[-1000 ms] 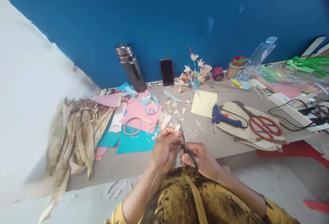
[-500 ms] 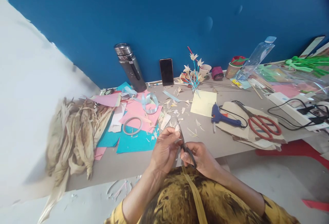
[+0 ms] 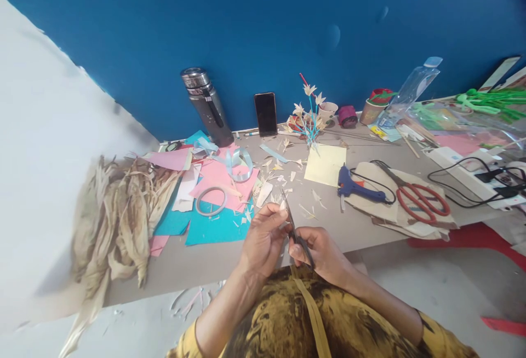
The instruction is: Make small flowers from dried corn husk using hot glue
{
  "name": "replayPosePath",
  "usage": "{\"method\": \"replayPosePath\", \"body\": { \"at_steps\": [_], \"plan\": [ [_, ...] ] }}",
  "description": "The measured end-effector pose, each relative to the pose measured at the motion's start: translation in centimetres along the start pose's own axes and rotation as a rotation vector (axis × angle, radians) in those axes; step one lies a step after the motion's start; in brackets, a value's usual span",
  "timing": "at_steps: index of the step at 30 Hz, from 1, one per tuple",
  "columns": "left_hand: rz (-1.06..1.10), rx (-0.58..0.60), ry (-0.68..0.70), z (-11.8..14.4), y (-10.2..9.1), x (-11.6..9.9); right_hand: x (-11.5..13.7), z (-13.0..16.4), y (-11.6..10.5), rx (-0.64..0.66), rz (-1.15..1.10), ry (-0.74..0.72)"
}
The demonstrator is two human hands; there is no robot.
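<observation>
My right hand (image 3: 318,248) is closed around the dark handles of a small pair of scissors (image 3: 292,225), whose blades point up and away from me. Close beside the blades, my left hand (image 3: 265,235) pinches a small pale piece of husk (image 3: 283,205) between thumb and fingers. Most of that piece is hidden by the fingertips. Pale husk scraps (image 3: 263,195) lie on the table just beyond both hands. Farther back, finished-looking husk flowers (image 3: 309,91) stand on blue stems.
Dried corn husks (image 3: 119,226) hang over the table's left edge. Nearby are a tape roll (image 3: 211,201), coloured sheets (image 3: 219,231), a flask (image 3: 209,111) and a phone (image 3: 266,115). To the right lie a blue glue gun (image 3: 364,191), red-handled scissors (image 3: 423,203) and a power strip (image 3: 456,169).
Almost nothing differs. Both hands keep the same hold and place, and the view has shifted very slightly.
</observation>
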State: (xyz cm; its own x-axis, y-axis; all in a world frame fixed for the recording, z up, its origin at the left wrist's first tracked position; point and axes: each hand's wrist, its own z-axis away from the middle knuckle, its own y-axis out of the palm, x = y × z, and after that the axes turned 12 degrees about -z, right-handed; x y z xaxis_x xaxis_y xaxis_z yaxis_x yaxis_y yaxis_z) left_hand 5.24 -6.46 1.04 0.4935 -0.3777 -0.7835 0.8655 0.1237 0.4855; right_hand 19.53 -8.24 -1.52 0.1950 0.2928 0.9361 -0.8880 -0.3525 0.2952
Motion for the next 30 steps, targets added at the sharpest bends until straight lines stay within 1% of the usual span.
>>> {"method": "replayPosePath", "body": {
  "at_steps": [5,11,13,16,18,20,24,30],
  "plan": [
    [0.001,0.019,0.005,0.1,0.0,-0.1,-0.4,0.0,-0.2,-0.010,0.000,0.006],
    [0.016,0.025,0.024,0.0,-0.3,-0.1,-0.5,0.0,-0.6,0.014,-0.004,-0.008],
    [-0.019,0.084,0.015,0.3,-0.4,-0.2,-0.5,-0.1,-0.7,0.029,-0.040,-0.018],
    [-0.118,0.240,-0.021,0.9,-0.8,-0.5,-0.7,-0.2,-0.8,0.066,-0.098,-0.032],
    [-0.159,0.296,-0.030,1.3,-1.1,-0.5,-1.0,-0.2,-0.8,0.090,-0.141,-0.016],
    [-0.161,0.286,-0.036,1.5,-1.5,-0.5,-1.3,-0.2,-0.7,0.106,-0.189,0.042],
    [-0.138,0.202,-0.030,1.9,-2.4,-0.1,-2.0,-0.2,0.1,0.154,-0.284,0.151],
    [-0.154,0.127,-0.042,3.3,-3.3,0.1,-2.3,-0.3,1.7,0.264,-0.443,0.150]
  ]
}}
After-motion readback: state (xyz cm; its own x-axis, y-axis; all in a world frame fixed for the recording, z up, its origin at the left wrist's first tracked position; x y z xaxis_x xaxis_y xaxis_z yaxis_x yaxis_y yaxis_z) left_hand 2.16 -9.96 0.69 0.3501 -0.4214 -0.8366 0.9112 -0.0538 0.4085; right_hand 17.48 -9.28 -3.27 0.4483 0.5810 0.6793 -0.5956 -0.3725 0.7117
